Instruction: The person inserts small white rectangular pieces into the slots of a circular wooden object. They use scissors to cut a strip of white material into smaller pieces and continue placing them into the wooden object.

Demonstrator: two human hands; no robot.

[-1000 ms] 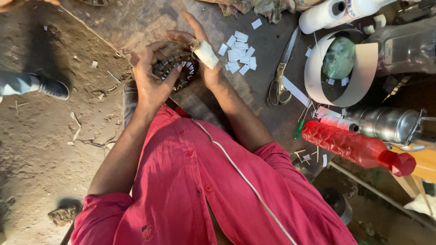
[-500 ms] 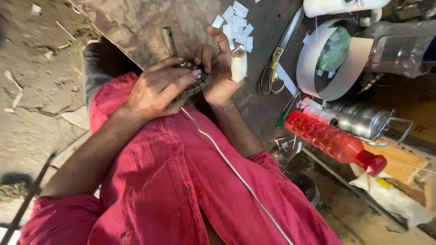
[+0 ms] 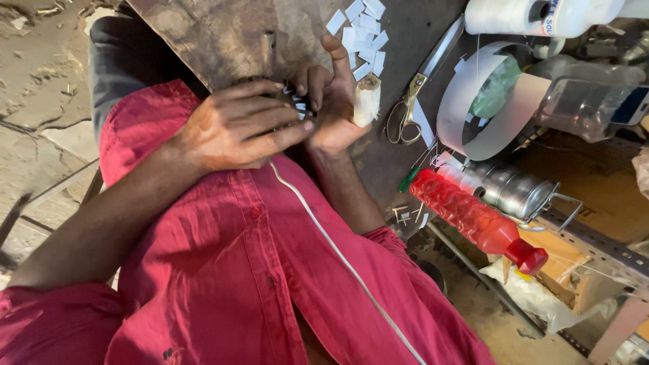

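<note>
both hands meet over a red shirt: the left hand (image 3: 236,128) curls flat over a small dark ridged metal part (image 3: 297,105), mostly hidden, and the right hand (image 3: 334,101), its thumb bandaged white, cups it from the side. beside them lie one pair of scissors (image 3: 416,91), scattered white paper squares (image 3: 362,30) and one red ribbed plastic bottle (image 3: 473,216)

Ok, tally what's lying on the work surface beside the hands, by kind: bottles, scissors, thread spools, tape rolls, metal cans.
Red plastic bottle: 1
Clear plastic bottle: 1
Scissors: 1
White thread spool: 1
Wide white tape roll: 1
Metal can with wire clasp: 1
Total: 6
The small white paper slips overlap too much to count.
</note>
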